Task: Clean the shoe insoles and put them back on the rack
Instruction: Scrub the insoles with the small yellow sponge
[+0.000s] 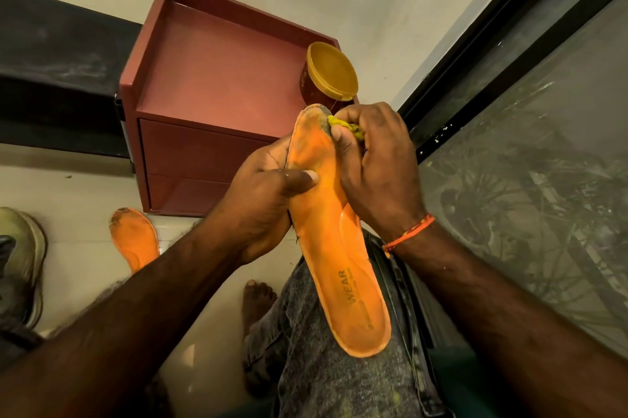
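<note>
An orange insole (334, 247) with dark grime at its toe is held upright in front of me. My left hand (265, 200) grips its left edge at the middle, thumb across the face. My right hand (377, 162) is closed on a yellow cloth (346, 126) and presses it against the dirty toe end. A second orange insole (134, 237) lies flat on the floor to the left, partly hidden by my left forearm. The reddish-brown rack (204, 84) stands against the wall just behind the held insole.
A jar with a yellow lid (331, 72) sits on the rack's top at its right corner. A worn shoe (20, 264) lies at the far left on the pale floor. A dark-framed glass panel (526, 111) runs along the right. My bare foot (258, 302) rests below.
</note>
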